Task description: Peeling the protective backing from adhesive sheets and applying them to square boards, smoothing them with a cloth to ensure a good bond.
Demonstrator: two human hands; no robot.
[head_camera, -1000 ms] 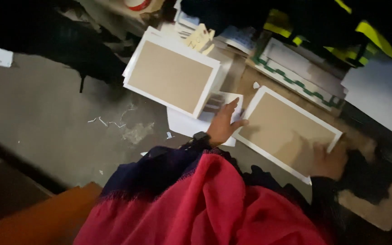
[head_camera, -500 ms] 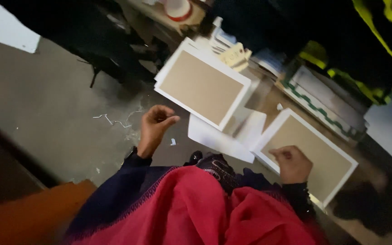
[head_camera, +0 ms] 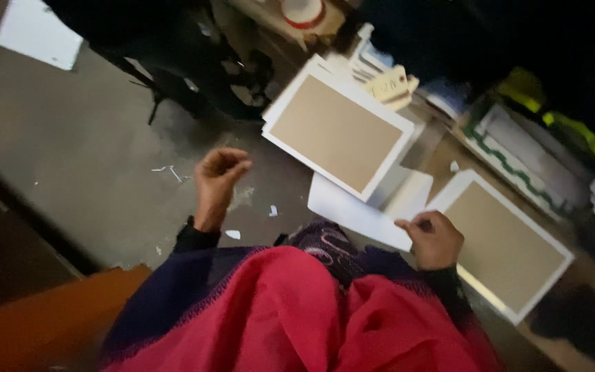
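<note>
clothing of the person, seen from above

the person wears a dark navy garment with long sleeves, and each sleeve ends in a close black cuff at the wrist. over the lap and chest lies a bright red-pink cloth, in soft folds, with a fine stitched edge where it meets the navy. between the arms there is a dark purple piece with a pale curled pattern. the left hand [head_camera: 216, 182] and the right hand [head_camera: 434, 240] are bare, with no gloves; rings or watch i cannot tell.
</note>
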